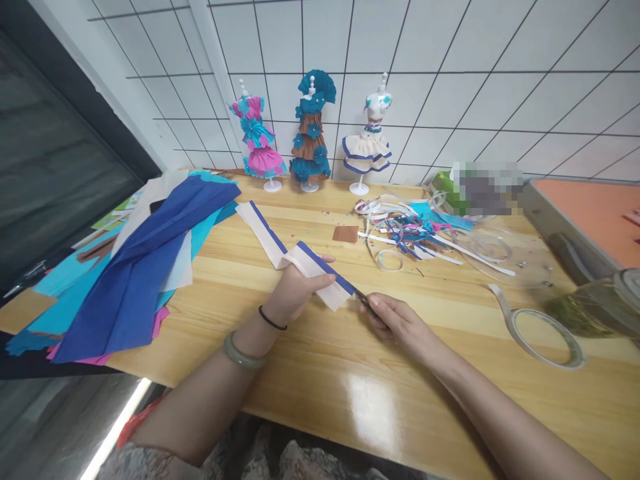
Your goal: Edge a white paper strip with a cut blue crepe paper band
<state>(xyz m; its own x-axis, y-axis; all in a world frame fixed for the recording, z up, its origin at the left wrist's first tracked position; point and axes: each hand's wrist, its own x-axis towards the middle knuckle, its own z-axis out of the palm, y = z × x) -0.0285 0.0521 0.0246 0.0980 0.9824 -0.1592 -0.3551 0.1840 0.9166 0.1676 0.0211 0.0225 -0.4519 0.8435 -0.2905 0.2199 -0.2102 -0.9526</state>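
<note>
A cream paper strip with a blue border (313, 265) is pinched in my left hand (295, 288), thumb on top. Its far part trails away over the table to the upper left, with a fold near my fingers. My right hand (393, 317) grips a pair of scissors (365, 301), whose blades meet the strip's near right end at the blue edge. Whether the blades are apart is too small to tell. A small brown paper piece (345, 234) lies beyond the strip.
Three dressed mini mannequins (310, 143) stand along the tiled wall. Coloured paper sheets (145, 267) cover the table's left side. Tangled paper scraps (410, 230) lie at back right. A roll of tape (547, 339), a glass jar (600, 303) and an orange-lined tray (590, 200) are at right.
</note>
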